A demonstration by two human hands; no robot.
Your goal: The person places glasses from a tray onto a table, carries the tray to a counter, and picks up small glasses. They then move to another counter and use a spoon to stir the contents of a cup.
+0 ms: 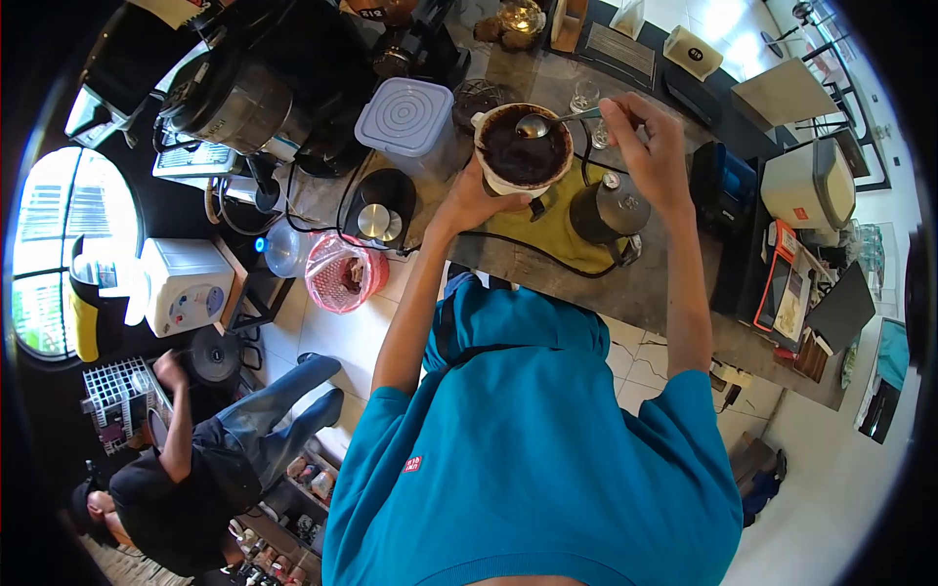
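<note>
From the head camera, looking down over a teal shirt, the left hand [476, 198] is wrapped around the underside of a white dripper [523, 148] lined with a paper filter and filled with dark wet coffee grounds; the fingers are clamped on its lower wall, holding it up above the stone counter [645, 293]. The right hand [653, 146] is pinched shut on the handle of a metal spoon [549, 121], whose bowl lies over the grounds near the dripper's upper rim; whether it touches the grounds cannot be told. Just below the dripper a yellow cloth [552, 230] lies on the counter, with a dark kettle [606, 207] standing on its right part, just under the right wrist. To the left of the dripper stands a clear plastic container with a pale lid [410, 117], and nearer the counter edge a black round scale-like device [381, 210] with a shiny disc on it. Beside the counter, on the tiled floor, sits a bin lined with a pink bag [342, 273]. At lower left another person [195, 459] in dark clothes crouches near a white wire basket [112, 391], well apart from the hands
</note>
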